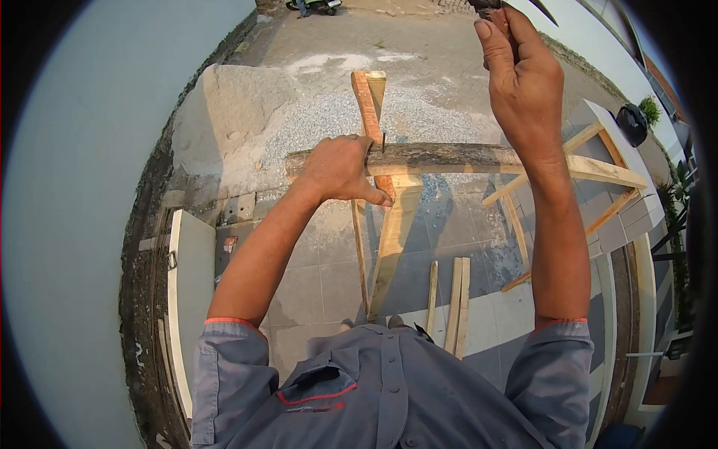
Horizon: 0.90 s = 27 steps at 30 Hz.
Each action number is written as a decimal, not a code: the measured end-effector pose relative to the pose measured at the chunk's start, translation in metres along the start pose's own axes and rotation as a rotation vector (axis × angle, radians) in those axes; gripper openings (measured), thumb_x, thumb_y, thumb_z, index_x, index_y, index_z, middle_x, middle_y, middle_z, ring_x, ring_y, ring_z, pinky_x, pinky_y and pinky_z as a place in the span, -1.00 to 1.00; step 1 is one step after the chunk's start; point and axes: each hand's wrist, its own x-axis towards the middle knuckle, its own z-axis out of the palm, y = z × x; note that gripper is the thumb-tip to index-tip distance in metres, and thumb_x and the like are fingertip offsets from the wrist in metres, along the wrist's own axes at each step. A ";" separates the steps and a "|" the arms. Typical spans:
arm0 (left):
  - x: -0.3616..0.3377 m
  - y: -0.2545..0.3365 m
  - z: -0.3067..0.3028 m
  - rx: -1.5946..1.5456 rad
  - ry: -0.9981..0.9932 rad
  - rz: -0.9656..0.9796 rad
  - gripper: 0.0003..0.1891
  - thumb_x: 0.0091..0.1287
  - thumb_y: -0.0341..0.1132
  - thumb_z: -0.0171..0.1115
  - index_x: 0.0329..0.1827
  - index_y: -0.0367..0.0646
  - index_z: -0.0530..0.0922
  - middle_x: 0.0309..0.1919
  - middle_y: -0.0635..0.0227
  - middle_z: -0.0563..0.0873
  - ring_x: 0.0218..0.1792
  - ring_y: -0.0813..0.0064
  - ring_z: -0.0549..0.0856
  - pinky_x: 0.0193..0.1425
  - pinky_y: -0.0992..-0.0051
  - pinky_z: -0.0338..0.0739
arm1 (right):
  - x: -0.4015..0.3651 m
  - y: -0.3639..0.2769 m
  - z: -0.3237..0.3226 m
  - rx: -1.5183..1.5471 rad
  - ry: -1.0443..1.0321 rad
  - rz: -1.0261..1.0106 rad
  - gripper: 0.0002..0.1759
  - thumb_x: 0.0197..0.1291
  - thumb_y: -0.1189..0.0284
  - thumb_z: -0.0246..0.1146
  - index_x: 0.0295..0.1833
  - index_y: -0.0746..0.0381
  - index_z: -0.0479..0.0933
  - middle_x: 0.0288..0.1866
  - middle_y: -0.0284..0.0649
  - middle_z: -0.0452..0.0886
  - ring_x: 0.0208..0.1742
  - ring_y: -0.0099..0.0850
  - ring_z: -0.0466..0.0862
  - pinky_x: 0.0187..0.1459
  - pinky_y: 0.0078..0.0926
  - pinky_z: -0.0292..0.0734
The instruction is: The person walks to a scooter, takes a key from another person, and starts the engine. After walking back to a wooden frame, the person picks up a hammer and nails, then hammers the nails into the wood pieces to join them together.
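My left hand [340, 170] lies over the left part of a rough, bark-edged wooden beam [449, 157], its fingers and thumb gripping the beam. Just right of its fingers, a dark nail [384, 142] stands upright on the beam. Under and behind the beam are a reddish upright board [366, 105] and a pale wooden leg [393, 232]. My right hand [523, 75] is raised high at the upper right, closed round the handle of a hammer [535, 10], whose head is partly cut off by the frame's top edge.
At the right stands another wooden frame [598, 165]. Loose wood strips [458, 307] lie on the tiles near my feet. Gravel [307, 120] and a sand heap [243, 105] are beyond the beam. A white wall [90, 187] runs along the left; a motorbike [323, 6] stands far off.
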 end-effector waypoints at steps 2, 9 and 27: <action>0.001 -0.001 0.001 0.012 -0.010 -0.005 0.12 -0.46 0.35 0.63 0.08 -0.44 0.61 -0.18 -0.06 0.76 -0.09 -0.01 0.77 0.07 0.19 0.64 | -0.017 0.006 0.020 -0.037 -0.057 -0.086 -0.72 0.46 0.25 0.18 -0.02 0.21 0.66 -0.23 0.03 0.74 -0.18 0.07 0.73 -0.19 -0.08 0.61; 0.000 -0.001 0.004 0.007 0.033 0.013 0.08 -0.45 0.36 0.63 0.05 -0.41 0.63 -0.23 -0.03 0.76 -0.11 0.01 0.77 0.04 0.19 0.64 | -0.010 -0.002 0.004 -0.028 -0.232 -0.023 -0.66 0.42 0.34 0.24 0.18 0.29 0.59 -0.16 0.09 0.74 -0.12 0.08 0.73 -0.06 -0.10 0.58; 0.004 -0.005 0.008 0.011 0.123 0.089 -0.03 -0.38 0.32 0.60 -0.10 -0.44 0.63 -0.39 0.04 0.76 -0.27 0.08 0.79 -0.15 0.23 0.66 | -0.036 0.014 0.026 -0.091 -0.129 -0.260 -0.66 0.44 0.26 0.25 0.09 0.32 0.56 -0.22 -0.02 0.76 -0.29 -0.12 0.73 -0.25 -0.26 0.55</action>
